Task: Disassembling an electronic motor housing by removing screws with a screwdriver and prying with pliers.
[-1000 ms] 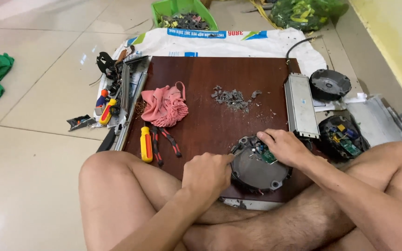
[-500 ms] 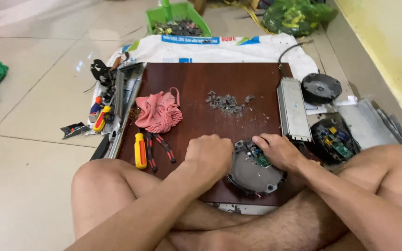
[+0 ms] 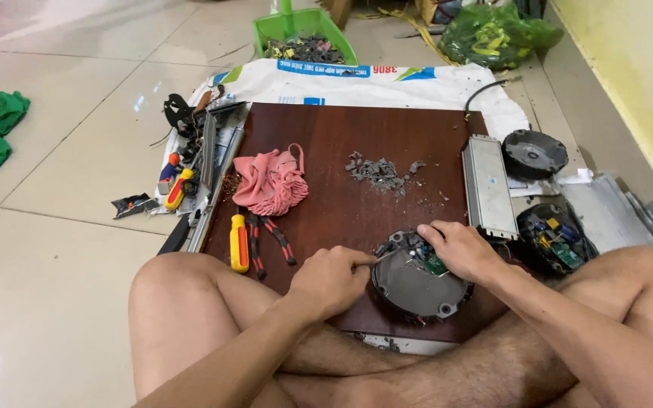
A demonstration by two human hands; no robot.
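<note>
A round dark grey device (image 3: 417, 283) with a green circuit board showing at its top lies on the near edge of a brown wooden board (image 3: 341, 136). My left hand (image 3: 330, 281) is closed around a thin metal tool (image 3: 378, 258) whose tip points into the device's upper left rim. My right hand (image 3: 459, 249) rests on the device's upper right part, fingers over the circuit board, holding it steady. My bare knees sit on either side of the board's near edge.
On the board: a pink cloth (image 3: 270, 181), a yellow-handled screwdriver (image 3: 239, 242), red-handled pliers (image 3: 270, 236), a pile of grey scraps (image 3: 378, 171). A silver box (image 3: 487, 185) and two more round devices (image 3: 534, 153) (image 3: 557, 236) lie right. Tools lie left; a green dustpan (image 3: 304, 34) is behind.
My left hand has shifted right so that the thin tool reaches the device's rim. The view has drifted slightly; my right hand stays on the device.
</note>
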